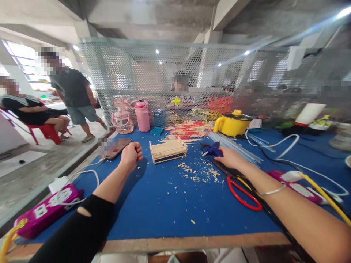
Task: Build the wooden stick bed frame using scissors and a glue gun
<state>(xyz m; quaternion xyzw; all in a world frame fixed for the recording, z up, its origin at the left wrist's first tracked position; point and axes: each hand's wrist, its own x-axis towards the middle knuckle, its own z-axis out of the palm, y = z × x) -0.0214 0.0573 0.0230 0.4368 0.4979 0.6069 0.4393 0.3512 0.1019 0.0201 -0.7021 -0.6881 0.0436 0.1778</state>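
Note:
My left hand [131,155] is raised over the left part of the blue table, its fingers curled into a fist. Whether anything is inside the fist is hidden. Next to it stands a small model bed [168,150] made of thin wooden sticks, upright and touched by neither hand. On the right, my right hand [230,157] closes round a dark blue tool [213,149] with a dark tip; its kind is unclear. Scissors [244,193] with red handles lie partly under my right wrist. Small wood scraps [201,173] are scattered between my hands.
Red-tipped sticks [189,129] are heaped at the back, by a yellow electric pot [236,123] and clear glue sticks [237,148]. A phone [117,148], pink bottle [142,116] and purple power strip [49,210] are leftward. Cords cross the right side. People are beyond the mesh screen [153,69].

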